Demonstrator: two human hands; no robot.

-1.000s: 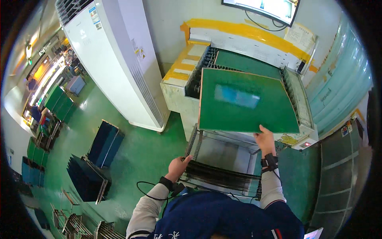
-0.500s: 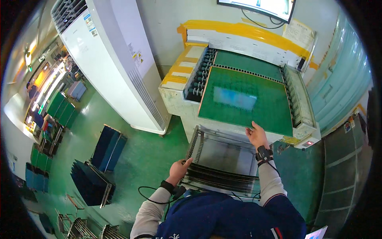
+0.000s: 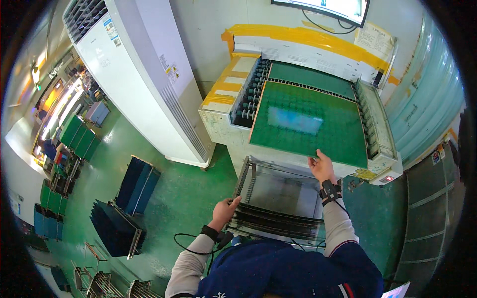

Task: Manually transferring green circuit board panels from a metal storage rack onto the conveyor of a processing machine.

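A large flat green panel [image 3: 298, 141] lies on the roller conveyor [image 3: 248, 102], its near edge jutting past the machine's front. My right hand [image 3: 323, 168] is at that near edge, thumb and forefinger apart; whether it touches the panel cannot be made out. In front of me stands a slotted metal rack [image 3: 247, 184] with several dark, thin boards [image 3: 273, 218] upright in its near part. My left hand [image 3: 224, 212] is closed round the left side of this rack. Another green panel [image 3: 313, 79] lies farther back on the rollers.
A tall white air conditioner [image 3: 144, 84] stands left of the conveyor. Racks of dark boards [image 3: 117, 228] sit on the green floor at left. A grey cabinet [image 3: 427, 218] is at right, and a screen [image 3: 328, 7] hangs above. Cables run from both my wrists.
The view has shifted very slightly. Both hands stay in nearly the same places, and the green panel looks almost unmoved on the rollers.
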